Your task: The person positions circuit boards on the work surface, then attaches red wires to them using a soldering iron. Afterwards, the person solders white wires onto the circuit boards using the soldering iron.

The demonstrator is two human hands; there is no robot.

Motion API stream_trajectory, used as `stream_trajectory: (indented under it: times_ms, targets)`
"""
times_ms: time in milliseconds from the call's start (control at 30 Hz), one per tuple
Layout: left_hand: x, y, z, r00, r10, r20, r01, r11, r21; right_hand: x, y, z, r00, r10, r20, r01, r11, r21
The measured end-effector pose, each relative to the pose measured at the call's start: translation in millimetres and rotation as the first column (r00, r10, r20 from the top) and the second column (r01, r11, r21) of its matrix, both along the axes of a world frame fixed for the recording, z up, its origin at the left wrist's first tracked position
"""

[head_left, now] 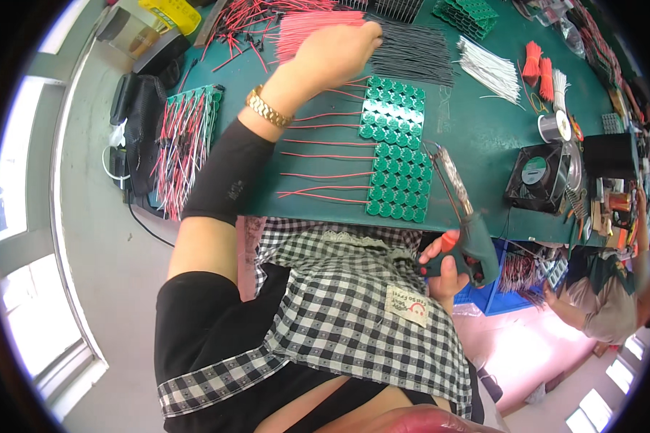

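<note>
My left hand (339,54), with a gold-coloured bracelet at the wrist, reaches over a bundle of red wires (303,32). Its fingertips are pressed together near black wires (415,54); what they pinch, if anything, is hidden. My right hand (443,273) is wrapped around the green handle of a soldering gun (478,249) at the table's front edge. The gun's thin metal tip points up beside two panels of round green circuit boards, an upper panel (392,115) and a lower panel (399,180). Red wires (328,156) stretch left from the panels' left edge.
Wired boards (184,144) lie on the left. White wires (490,70), red bundles (532,65), a solder spool (554,127) and a black fan (538,177) stand to the right. Beyond a blue crate (509,297), another person (599,296) works at the right.
</note>
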State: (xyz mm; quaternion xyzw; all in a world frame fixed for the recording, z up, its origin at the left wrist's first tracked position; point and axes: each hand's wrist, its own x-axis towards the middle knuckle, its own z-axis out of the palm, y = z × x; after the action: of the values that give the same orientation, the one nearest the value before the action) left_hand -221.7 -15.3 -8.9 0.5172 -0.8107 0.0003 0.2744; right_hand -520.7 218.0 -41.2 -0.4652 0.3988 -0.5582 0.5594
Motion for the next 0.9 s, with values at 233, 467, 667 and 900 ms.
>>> stream_trajectory:
  times_ms: [233, 467, 667, 900]
  targets:
    - [-7.1, 34.8, -45.4, 0.929, 0.214, -0.303, -0.155, 0.966, 0.205, 12.4, -38.0, 30.1, 0.994, 0.050, 0.101, -0.053, 0.998, 0.035]
    - [-10.7, 57.4, -46.1, 0.872, 0.135, -0.470, -0.083, 0.988, 0.129, 7.1, -64.7, 53.9, 0.983, 0.087, -0.165, -0.079, 0.995, 0.054]
    - [-15.7, 54.0, -39.0, 0.599, 0.462, -0.654, 0.019, 0.808, 0.589, 11.1, -108.3, 112.1, 0.793, -0.024, -0.608, -0.177, 0.947, -0.269]
    - [-34.7, 66.7, -23.4, 0.688, 0.369, -0.625, 0.004, 0.859, 0.512, 20.6, -90.5, 73.2, 0.907, 0.169, -0.387, -0.121, 0.982, 0.145]
